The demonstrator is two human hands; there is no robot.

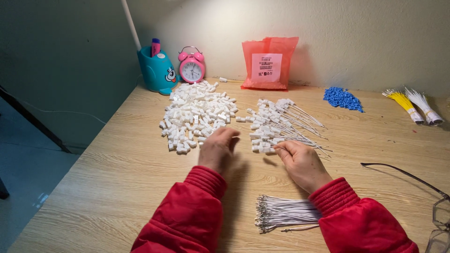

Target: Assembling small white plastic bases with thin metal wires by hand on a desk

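Observation:
A heap of small white plastic blocks lies on the wooden table. To its right sits a pile of white blocks with thin white wires fitted. My left hand rests at the near edge of the loose heap, fingers curled; whether it holds a block I cannot tell. My right hand pinches a thin white wire at the near edge of the wired pile. A bundle of loose white wires lies by my right red sleeve.
At the back stand a teal pen holder, a pink alarm clock and a red plastic bag. Blue small parts and yellow and white wire bundles lie at the back right. Glasses sit at the right edge.

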